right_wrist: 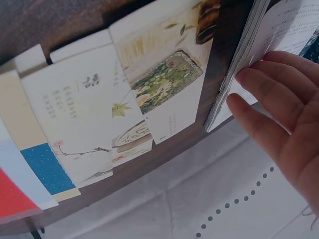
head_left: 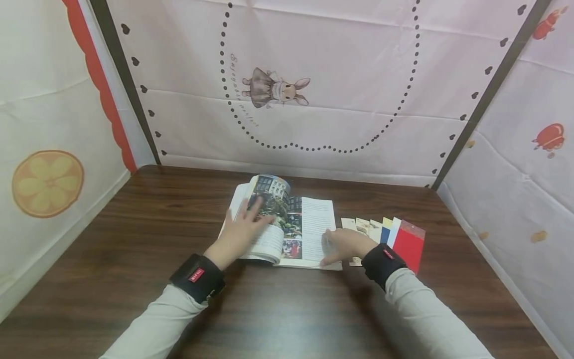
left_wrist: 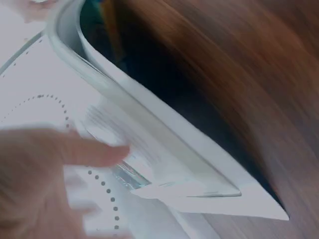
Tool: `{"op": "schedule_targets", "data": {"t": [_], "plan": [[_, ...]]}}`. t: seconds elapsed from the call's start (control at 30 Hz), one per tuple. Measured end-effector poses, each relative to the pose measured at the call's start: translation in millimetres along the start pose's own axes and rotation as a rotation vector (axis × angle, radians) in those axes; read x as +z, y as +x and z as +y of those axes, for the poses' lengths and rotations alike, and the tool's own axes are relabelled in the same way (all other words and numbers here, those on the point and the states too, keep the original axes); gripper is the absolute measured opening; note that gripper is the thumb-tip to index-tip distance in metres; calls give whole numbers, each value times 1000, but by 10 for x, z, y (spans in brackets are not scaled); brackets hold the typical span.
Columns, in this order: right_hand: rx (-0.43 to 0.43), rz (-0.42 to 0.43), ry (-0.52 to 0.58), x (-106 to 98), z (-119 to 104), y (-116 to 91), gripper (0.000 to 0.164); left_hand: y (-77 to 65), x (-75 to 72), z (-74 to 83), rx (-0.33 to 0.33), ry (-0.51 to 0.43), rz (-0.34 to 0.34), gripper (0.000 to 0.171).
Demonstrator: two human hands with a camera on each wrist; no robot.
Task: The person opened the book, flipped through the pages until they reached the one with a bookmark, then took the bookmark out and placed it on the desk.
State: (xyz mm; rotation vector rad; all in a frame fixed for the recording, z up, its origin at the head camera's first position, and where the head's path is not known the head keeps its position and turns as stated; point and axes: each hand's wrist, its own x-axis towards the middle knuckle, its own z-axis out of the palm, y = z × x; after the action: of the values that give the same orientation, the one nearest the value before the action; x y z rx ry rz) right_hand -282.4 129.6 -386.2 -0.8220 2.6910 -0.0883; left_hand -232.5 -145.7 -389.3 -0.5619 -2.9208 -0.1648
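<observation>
An open book (head_left: pixel 315 219) with photos and printed text lies on the table, its left pages bulging up in a curve. Over those left pages my left hand (head_left: pixel 239 232) has its fingers spread. In the left wrist view the hand (left_wrist: pixel 45 169) is blurred, its thumb in front of the curved pages (left_wrist: pixel 124 134). My right hand (head_left: pixel 347 244) is at the book's right page, near the outer edge. The right wrist view shows that hand (right_wrist: pixel 284 104) with fingers loosely extended, fingertips right at the page edge and nothing gripped.
Right of the book, several overlapping cards are fanned out: illustrated cards (right_wrist: pixel 164 74), a blue-and-cream one (right_wrist: pixel 47 167) and a red one (head_left: pixel 409 244) at the end. The brown wooden table (head_left: pixel 112 249) is bordered by printed cloth walls (head_left: pixel 332 99).
</observation>
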Motion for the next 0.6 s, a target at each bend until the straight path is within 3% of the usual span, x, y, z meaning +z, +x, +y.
{"op": "schedule_targets", "data": {"t": [0.07, 0.13, 0.17, 0.23, 0.37, 0.6], "plan": [[-8, 6, 4, 1, 3, 13, 75, -5, 18, 19, 144, 18, -62, 62], [-17, 9, 2, 8, 13, 24, 69, -4, 24, 64, 216, 31, -98, 60], [-23, 9, 2, 12, 20, 30, 67, -2, 12, 99, 218, 30, -113, 56], [-39, 8, 5, 12, 34, 32, 63, 10, -10, 168, 159, 10, -132, 48], [-65, 3, 24, 5, 50, -7, 57, 52, -4, 253, 62, -24, -109, 37], [-148, 28, 64, 67, 120, -124, 57, 54, -1, 285, 48, -73, -72, 29]]}}
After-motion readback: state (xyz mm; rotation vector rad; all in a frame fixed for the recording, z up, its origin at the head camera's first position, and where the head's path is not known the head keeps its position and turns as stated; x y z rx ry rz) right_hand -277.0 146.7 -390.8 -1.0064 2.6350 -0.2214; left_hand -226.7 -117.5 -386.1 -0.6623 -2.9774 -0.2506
